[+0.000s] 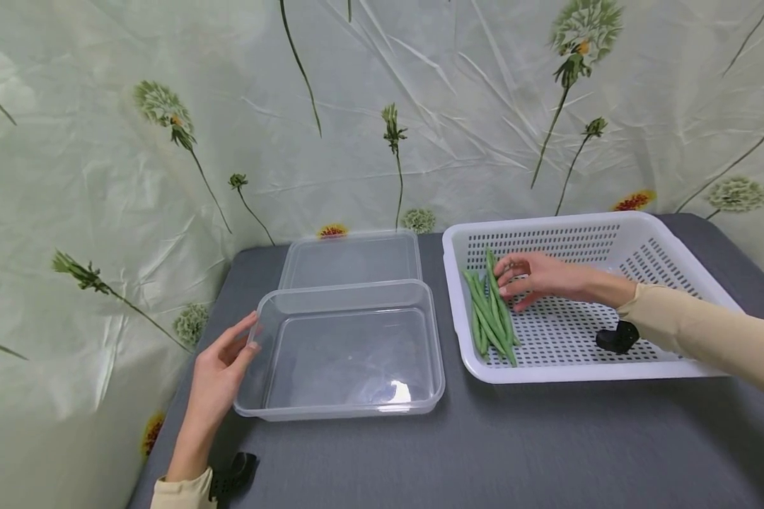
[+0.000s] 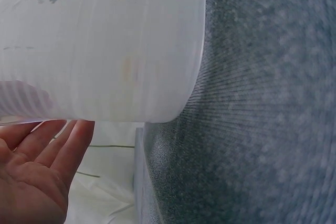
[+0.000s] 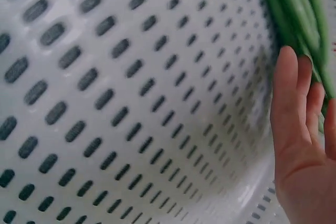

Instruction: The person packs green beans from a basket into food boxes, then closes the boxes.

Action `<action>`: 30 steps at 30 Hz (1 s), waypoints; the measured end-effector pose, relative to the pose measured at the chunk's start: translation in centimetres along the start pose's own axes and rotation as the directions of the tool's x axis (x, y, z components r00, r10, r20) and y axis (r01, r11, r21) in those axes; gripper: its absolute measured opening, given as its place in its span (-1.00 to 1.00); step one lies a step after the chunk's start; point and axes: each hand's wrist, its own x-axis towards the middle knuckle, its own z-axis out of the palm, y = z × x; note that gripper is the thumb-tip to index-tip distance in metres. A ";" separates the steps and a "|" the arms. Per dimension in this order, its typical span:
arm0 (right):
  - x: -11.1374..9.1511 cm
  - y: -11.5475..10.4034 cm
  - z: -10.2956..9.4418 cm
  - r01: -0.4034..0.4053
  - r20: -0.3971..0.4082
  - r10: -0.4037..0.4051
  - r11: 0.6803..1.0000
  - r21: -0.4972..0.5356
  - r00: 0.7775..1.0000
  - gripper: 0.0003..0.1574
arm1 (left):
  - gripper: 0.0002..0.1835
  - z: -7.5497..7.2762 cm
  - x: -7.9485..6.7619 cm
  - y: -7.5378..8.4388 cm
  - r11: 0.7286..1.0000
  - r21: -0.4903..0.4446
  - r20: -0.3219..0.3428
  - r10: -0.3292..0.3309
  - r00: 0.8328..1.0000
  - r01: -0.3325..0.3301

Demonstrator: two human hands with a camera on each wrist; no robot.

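Note:
In the head view my left hand (image 1: pixel 215 375) touches the left side of a clear plastic container (image 1: pixel 344 360), its fingers fairly straight and the thumb near the rim. The left wrist view shows the fingers (image 2: pixel 73 150) against the container's wall (image 2: pixel 105 51), their tips partly hidden. My right hand (image 1: pixel 537 277) is inside a white perforated basket (image 1: pixel 566 375), just right of a bunch of green beans (image 1: pixel 490 311). Its fingers are loosely bent, with the tips beside the beans (image 3: pixel 296 14) in the right wrist view; no bean appears gripped.
A flat translucent lid (image 1: pixel 353 258) lies behind the container. Everything stands on a grey cloth-covered table (image 1: pixel 484 452). A flower-printed sheet (image 1: pixel 331 170) hangs behind and to the left. Dark wrist cameras are strapped beneath both sleeves.

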 end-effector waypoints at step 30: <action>-1.4 -1.9 -0.9 0.056 0.071 -0.051 0.996 -0.068 0.996 -0.43 | -0.52 0.0 0.0 -0.4 0.999 -0.041 0.005 0.003 1.000 -0.002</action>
